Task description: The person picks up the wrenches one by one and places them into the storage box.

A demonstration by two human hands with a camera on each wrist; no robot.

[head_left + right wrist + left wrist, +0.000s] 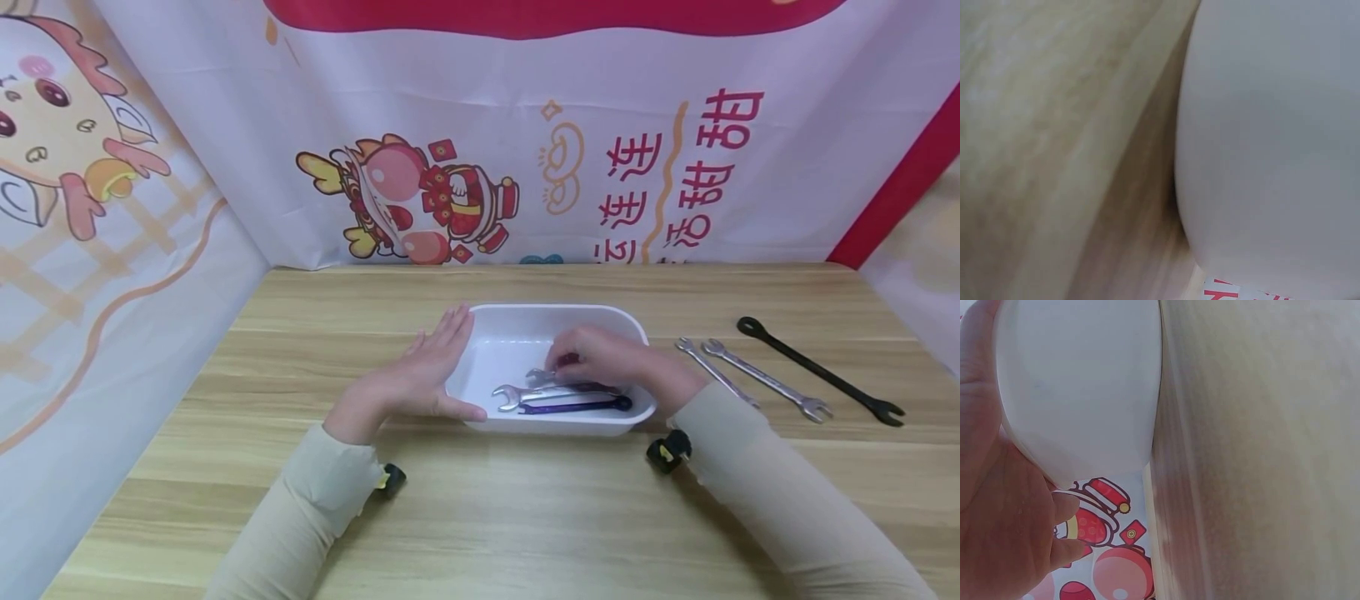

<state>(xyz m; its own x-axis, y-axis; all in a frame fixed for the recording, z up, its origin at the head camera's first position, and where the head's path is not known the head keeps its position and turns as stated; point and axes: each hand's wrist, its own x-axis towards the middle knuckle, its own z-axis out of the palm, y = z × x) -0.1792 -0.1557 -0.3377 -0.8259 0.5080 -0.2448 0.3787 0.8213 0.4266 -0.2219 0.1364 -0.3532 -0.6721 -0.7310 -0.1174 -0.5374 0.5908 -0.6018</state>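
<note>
A white plastic tray (480,426) sits on the table with wrenches lying inside it. My left hand (420,379) rests against the tray's left end, fingers straight along the back corner and thumb at the front rim; the left wrist view shows this hand (1007,506) beside the white wall. My right hand (600,360) reaches in over the right side, its curled fingers pinching a silver wrench (538,377) whose open end sticks out to the left. Nearer the front wall lie a larger silver open-end wrench (536,395) and a purple wrench (562,407). The right wrist view shows only the tray's outer wall (1272,144).
Right of the tray, a small silver wrench (712,368), a longer silver wrench (765,379) and a long black wrench (821,371) lie slanted on the wooden table (487,508). A printed cloth (465,75) hangs behind the table's back edge.
</note>
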